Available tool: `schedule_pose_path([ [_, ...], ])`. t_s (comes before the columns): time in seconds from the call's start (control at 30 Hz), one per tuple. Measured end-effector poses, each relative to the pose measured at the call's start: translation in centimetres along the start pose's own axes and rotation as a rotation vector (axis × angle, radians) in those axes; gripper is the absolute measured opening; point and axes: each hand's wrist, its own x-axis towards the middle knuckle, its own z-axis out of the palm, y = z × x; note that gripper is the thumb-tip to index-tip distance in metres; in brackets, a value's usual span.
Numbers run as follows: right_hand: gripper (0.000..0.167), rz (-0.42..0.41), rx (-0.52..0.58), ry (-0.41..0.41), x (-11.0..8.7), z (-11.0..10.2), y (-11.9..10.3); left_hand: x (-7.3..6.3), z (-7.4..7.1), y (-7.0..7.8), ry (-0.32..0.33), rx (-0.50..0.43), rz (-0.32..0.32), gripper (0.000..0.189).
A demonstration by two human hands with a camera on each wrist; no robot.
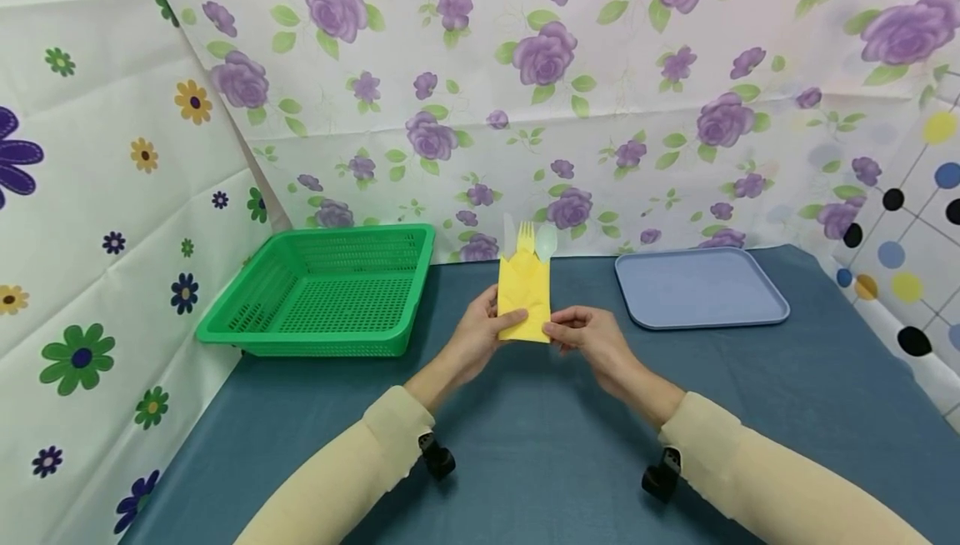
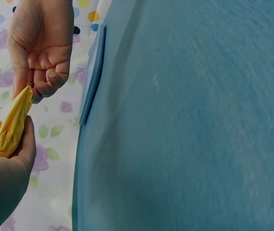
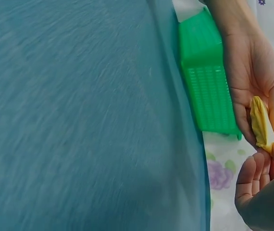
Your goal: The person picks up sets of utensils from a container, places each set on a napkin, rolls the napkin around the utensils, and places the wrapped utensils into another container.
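Observation:
A folded yellow napkin pouch (image 1: 524,299) is held upright above the table, in the middle of the head view. From its top stick out a clear knife (image 1: 510,236), a yellow fork (image 1: 526,238) and a pale green spoon (image 1: 546,241). My left hand (image 1: 477,332) grips the pouch's left side, thumb across the front. With thumb and fingers my right hand (image 1: 592,338) pinches the lower right corner. Both wrist views show the pouch's folded bottom end (image 2: 13,126) between the hands; the cutlery is hidden there.
A green plastic basket (image 1: 300,346) with perforated walls stands at the back left of the blue-covered table (image 1: 517,462). At the back right lies a blue-grey tray (image 1: 701,287). Flowered sheets (image 1: 480,62) hang behind and to the left.

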Motion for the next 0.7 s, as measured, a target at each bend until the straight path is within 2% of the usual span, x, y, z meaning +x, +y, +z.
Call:
schedule_pose_path([
  [0.27,0.023,0.001,0.025,-0.009,0.4,1.4,-0.2,-0.5,-1.3,1.1,-0.009,0.064,-0.015,0.054],
  [0.5,0.021,-0.005,0.034,-0.021,0.7,2.8,-0.7,-1.0,-2.9,1.8,0.001,0.084,-0.037,0.054],
  [0.7,0.022,0.003,0.058,-0.018,1.3,4.0,-1.5,-1.2,-3.9,3.2,0.004,0.119,-0.030,0.056],
])
